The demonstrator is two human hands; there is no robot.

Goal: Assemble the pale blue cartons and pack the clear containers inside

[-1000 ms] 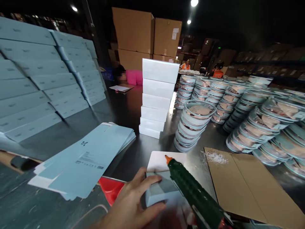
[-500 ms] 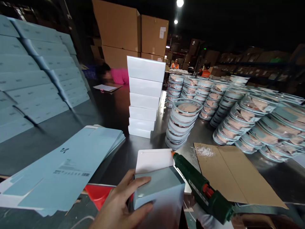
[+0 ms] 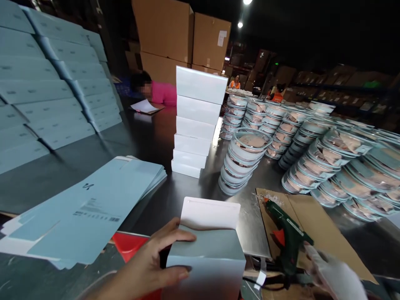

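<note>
My left hand (image 3: 150, 266) grips the left side of a pale blue box (image 3: 206, 254) at the bottom centre, thumb on top. The box's white flap (image 3: 211, 213) stands open on the far side. A green glue gun (image 3: 286, 235) with an orange trigger rests on a brown cardboard sheet (image 3: 325, 225) to the right of the box. My right hand (image 3: 334, 277), in a white glove and blurred, is just behind the gun's rear. Whether it still grips the gun is unclear.
A stack of white boxes (image 3: 195, 121) stands mid-table, with stacked round lidded containers (image 3: 243, 160) spreading right. Flat blue cartons (image 3: 93, 204) lie left, a red object (image 3: 133, 248) under them. Blue boxes (image 3: 46, 91) are piled far left. A person in pink (image 3: 162, 91) sits beyond.
The glue gun moved right, away from the box's flap, and now sits down on the cardboard sheet. My left hand kept its hold on the box.
</note>
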